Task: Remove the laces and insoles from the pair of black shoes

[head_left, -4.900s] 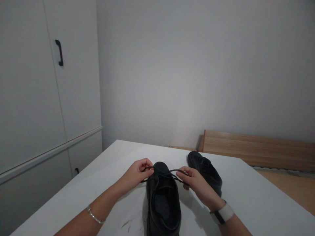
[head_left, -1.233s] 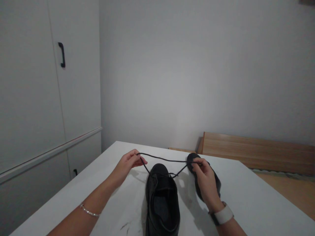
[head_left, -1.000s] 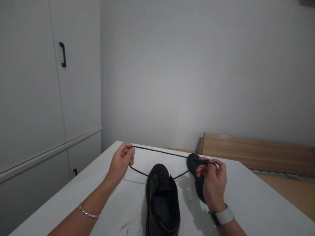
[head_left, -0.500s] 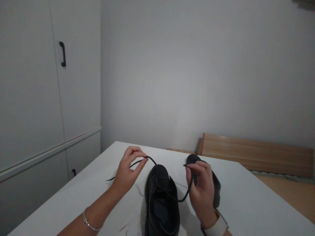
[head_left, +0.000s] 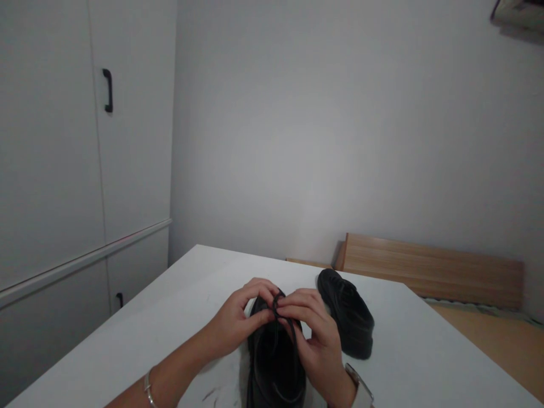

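Observation:
A black shoe [head_left: 278, 371] stands on the white table with its toe pointing away from me. Over its front part, my left hand [head_left: 249, 311] and my right hand [head_left: 312, 328] meet, both with fingers closed on the black shoelace [head_left: 276, 306]. The lace is crossed or looped between the fingertips, and its ends hang down over the shoe's opening. My fingers cover most of the toe and the eyelets. A second black shoe [head_left: 348, 314] rests to the right, behind my right hand, touched by neither hand.
The white table [head_left: 170, 317] has dark marks near its front. At left is a white cupboard [head_left: 136, 170] with black handles. Beyond the table on the right stands a wooden board [head_left: 429, 269], like a headboard, by a yellowish surface [head_left: 476, 328].
My hands have come together over the shoe; before, they were apart on either side, each pinching one lace end. The lace is now gathered between them. The view has shifted slightly.

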`<state>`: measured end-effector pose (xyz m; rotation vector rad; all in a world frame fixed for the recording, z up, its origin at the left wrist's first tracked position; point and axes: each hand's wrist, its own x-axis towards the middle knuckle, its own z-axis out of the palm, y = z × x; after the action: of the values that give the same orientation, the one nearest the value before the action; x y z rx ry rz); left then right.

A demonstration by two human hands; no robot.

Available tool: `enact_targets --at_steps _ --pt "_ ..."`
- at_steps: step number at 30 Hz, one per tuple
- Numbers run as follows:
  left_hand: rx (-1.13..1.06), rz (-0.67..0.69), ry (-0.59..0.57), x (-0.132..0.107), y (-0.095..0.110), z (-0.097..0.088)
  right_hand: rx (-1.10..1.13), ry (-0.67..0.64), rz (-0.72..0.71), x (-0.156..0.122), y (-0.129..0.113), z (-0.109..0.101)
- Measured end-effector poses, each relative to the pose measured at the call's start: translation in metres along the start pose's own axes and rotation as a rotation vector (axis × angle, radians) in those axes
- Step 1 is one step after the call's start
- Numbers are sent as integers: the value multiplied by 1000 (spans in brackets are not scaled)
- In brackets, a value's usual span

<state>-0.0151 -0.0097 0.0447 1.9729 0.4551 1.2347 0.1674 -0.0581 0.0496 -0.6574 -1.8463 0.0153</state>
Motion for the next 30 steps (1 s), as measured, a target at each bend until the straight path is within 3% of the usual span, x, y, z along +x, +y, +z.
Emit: enact_targets --at_steps 6,9,11,16,22,25,30 --pt "-20 23 -40 0 3 -2 -68 10 21 -5 0 1" --pt "-40 30 19 4 0 -7 -83 6 45 -8 2 -1" --pt "-30 26 136 8 -1 -18 -110 22 57 -10 6 -4" --pt "45 -49 634 17 -4 -64 -181 66 89 -15 24 -14" --pt "374 -107 905 9 -14 -108 -232 124 114 -18 37 -21" --pt "601 -136 856 3 -16 -120 -239 118 118 -19 39 -22" --pt "674 -231 564 -1 -9 -134 -226 100 118 -19 39 -23"
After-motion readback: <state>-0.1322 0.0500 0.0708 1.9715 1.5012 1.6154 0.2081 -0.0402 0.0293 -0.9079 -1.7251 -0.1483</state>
